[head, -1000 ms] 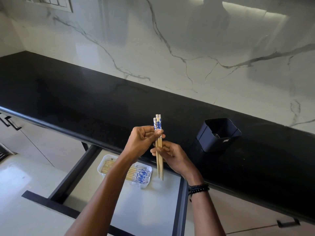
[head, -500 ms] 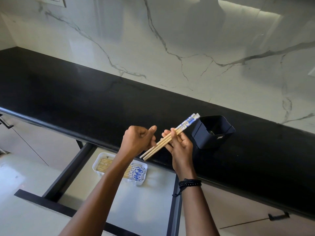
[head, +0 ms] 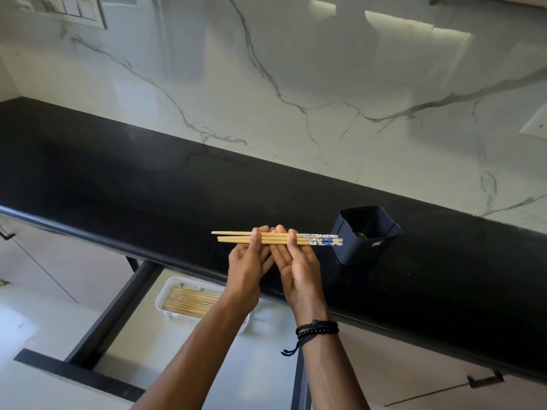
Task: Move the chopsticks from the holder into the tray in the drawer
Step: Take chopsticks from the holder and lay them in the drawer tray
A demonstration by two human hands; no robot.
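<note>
A small bundle of bamboo chopsticks (head: pixel 233 239) with blue-and-white patterned tops lies level across the fingertips of both hands, tips to the left, above the counter's front edge. My left hand (head: pixel 247 267) and my right hand (head: pixel 297 267) hold it side by side, palms facing each other. The dark square holder (head: pixel 365 236) stands on the counter just right of the patterned ends. Below, the white tray (head: pixel 165 294) in the open drawer (head: pixel 133 294) holds several chopsticks; my left forearm hides its right part.
The black countertop (head: pixel 148 187) runs from left to right below a white marble backsplash (head: pixel 296 84). The drawer's dark front bar (head: pixel 74 371) juts out at lower left. A cabinet handle (head: pixel 485 380) shows at lower right.
The chopsticks went from upright to slanted to level, patterned ends now pointing right. Both hands rose and now support the bundle together at the fingertips.
</note>
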